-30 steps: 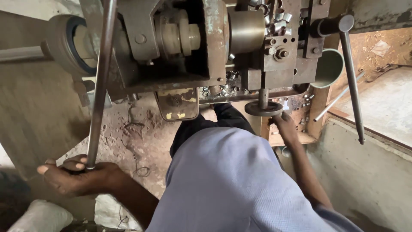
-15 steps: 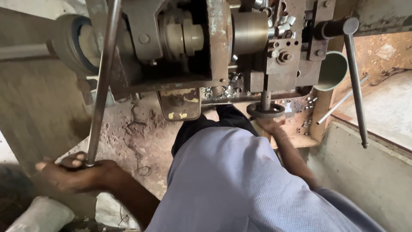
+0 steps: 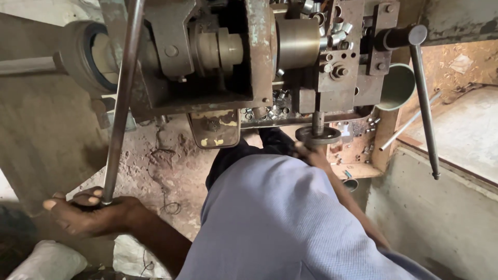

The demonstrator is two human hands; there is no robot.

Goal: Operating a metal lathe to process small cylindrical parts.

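1. Long steel lever rod (image 3: 120, 98) runs from the top of the machine down to lower left. Left hand (image 3: 91, 215) is wrapped shut around its bottom end, fingers curled over the tip.
2. Rod looks stiff, heavy, bare metal, likely a bit slick with grime. The low end gives the most leverage, so the grip there seems the right spot.
3. Small round handwheel (image 3: 317, 135) sits on a short vertical shaft under the machine head, centre right. Right hand (image 3: 306, 151) reaches up to its underside and touches the rim; the fingers are mostly hidden behind the wheel, so cannot tell how far they close.
4. Handwheel looks rigid and thin-edged, best taken by the rim.
5. Machine body (image 3: 259, 57): rusty cast frame with a brass-coloured cylinder (image 3: 296, 42) and a bolted block on the right.
6. Second lever (image 3: 424, 103) with a dark knob hangs down at right, free, near the right arm's path, so it could get bumped.
7. Loose small metal rings (image 3: 275, 103) are piled on the ledge just beside the handwheel shaft.
8. Worn plate (image 3: 213, 128) with yellowish paint hangs below the frame, between the two hands.
9. The person's light blue shirt (image 3: 280, 218) fills the foreground. Dirt floor (image 3: 166, 161) lies below, with a white sack (image 3: 46, 262) at lower left.
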